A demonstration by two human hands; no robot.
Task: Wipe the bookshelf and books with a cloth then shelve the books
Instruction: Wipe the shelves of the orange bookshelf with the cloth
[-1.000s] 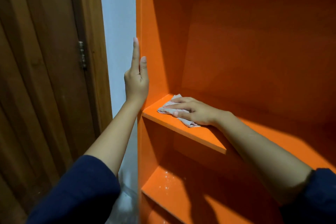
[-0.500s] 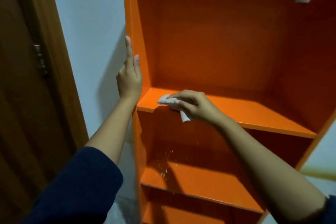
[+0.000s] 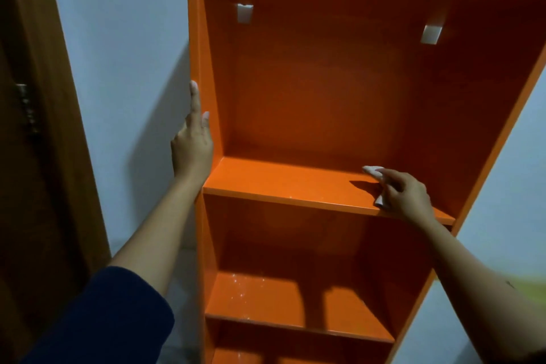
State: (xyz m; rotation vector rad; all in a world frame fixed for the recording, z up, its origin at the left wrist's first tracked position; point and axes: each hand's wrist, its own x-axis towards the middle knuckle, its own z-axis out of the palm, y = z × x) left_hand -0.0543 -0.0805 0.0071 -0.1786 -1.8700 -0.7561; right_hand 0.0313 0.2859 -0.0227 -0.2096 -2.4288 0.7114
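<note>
Cloth lies bunched under the right hand, its pale ends poking out past the fingertips and below the thumb. The fingers curl over it and press it onto the shelf board, close to the board's right end. Far to that hand's left, the left hand rests flat, fingers straight, against the bookshelf side, holding nothing.
</note>
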